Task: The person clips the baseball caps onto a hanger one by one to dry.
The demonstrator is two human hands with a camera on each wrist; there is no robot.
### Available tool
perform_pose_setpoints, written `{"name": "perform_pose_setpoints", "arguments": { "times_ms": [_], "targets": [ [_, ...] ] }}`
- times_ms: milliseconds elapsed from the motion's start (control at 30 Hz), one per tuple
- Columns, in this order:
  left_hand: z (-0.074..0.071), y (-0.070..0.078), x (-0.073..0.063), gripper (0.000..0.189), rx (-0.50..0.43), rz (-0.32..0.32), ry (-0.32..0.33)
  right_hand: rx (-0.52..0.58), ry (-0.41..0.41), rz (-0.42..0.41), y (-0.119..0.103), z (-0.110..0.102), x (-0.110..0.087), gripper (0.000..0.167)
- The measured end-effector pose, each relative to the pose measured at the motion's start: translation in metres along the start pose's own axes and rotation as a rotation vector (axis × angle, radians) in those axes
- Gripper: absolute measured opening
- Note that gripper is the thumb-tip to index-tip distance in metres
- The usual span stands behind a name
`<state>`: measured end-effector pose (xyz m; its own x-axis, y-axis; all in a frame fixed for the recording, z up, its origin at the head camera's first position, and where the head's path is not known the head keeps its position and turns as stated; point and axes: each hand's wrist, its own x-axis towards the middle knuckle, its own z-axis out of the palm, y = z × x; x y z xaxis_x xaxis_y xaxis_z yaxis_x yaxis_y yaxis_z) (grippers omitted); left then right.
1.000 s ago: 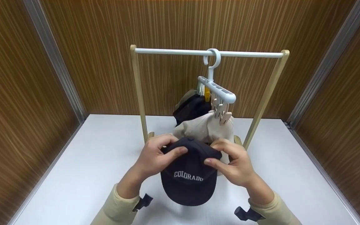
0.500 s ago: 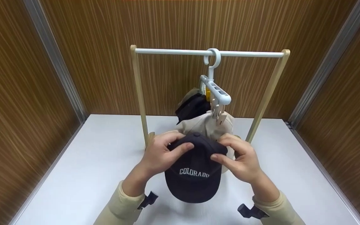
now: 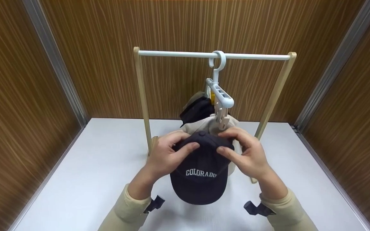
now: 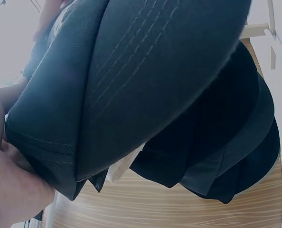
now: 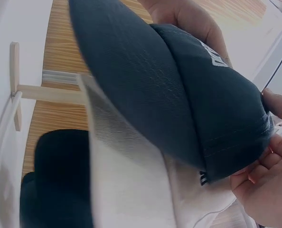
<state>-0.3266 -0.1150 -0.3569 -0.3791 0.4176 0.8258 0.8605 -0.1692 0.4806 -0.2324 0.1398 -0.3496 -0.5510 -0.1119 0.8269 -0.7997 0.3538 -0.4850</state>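
Note:
A dark baseball cap [image 3: 201, 160] lettered COLORADO hangs brim-down between both hands. My left hand [image 3: 169, 155] pinches the left of its crown, thumb in front and fingers behind. On the other side my right hand [image 3: 247, 154] pinches the crown in the same way. Just behind is a cream cap [image 3: 198, 125], held by beige clips [image 3: 222, 122] on a pale blue hanger [image 3: 222, 95]. In the right wrist view the dark cap's brim [image 5: 131, 80] overlaps the cream cap [image 5: 131, 175]. The fingertips behind the crown are hidden in the head view.
The hanger hooks over a white rail [image 3: 178, 54] on a wooden-legged rack [image 3: 143, 96]. A black cap [image 3: 198, 110] and others hang farther back, near a yellow clip [image 3: 213, 98]. Wood-grain walls [image 3: 108, 80] surround the white tabletop [image 3: 114, 141].
Both hands have carried the dark cap slightly right and up, closer to the hanger's front clips. The hanger's near end has swung a little left.

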Motion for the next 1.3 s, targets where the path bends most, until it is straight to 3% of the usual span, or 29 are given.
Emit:
{"name": "perform_pose_setpoints", "arguments": {
  "times_ms": [400, 600, 967, 1300],
  "targets": [
    [0.002, -0.003, 0.000, 0.009, -0.017, 0.010, 0.006, -0.117, 0.049, 0.018, -0.015, -0.003, 0.035, 0.027],
    [0.002, -0.003, 0.000, 0.010, -0.028, 0.007, 0.002, -0.121, 0.056, 0.022, -0.024, -0.004, 0.048, 0.025],
    [0.002, -0.002, 0.001, 0.010, -0.012, 0.001, 0.005, -0.185, 0.066, 0.033, -0.041, -0.005, 0.065, 0.011],
    [0.003, -0.003, 0.002, 0.008, -0.039, 0.039, 0.015, -0.135, 0.046, 0.087, -0.045, -0.007, 0.068, 0.017]
  ]
}}
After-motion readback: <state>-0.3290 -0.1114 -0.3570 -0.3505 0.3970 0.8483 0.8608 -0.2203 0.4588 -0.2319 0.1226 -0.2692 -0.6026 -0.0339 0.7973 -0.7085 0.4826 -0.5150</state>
